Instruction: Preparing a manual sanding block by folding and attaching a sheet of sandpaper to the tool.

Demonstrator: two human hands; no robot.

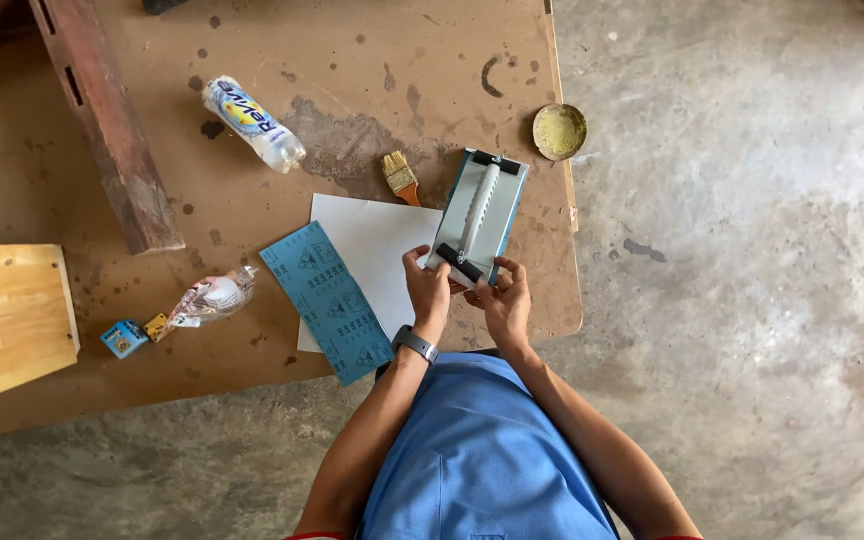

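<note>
**Both hands at the sander's near end**

The left hand [425,285] and right hand [500,297] pinch the near clamp of the hand sander [478,215], fingers closed on it; it looks rigid and light, best gripped by its long handle; sandpaper [327,300] lies just left of it.

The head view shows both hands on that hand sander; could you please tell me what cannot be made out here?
- Near clamp of the hand sander: covered by the left hand and right hand.
- Sander's underside: faces the table.
- White sheet: partly under the blue sandpaper.
- Wooden beam: cut off by the top edge.
</note>
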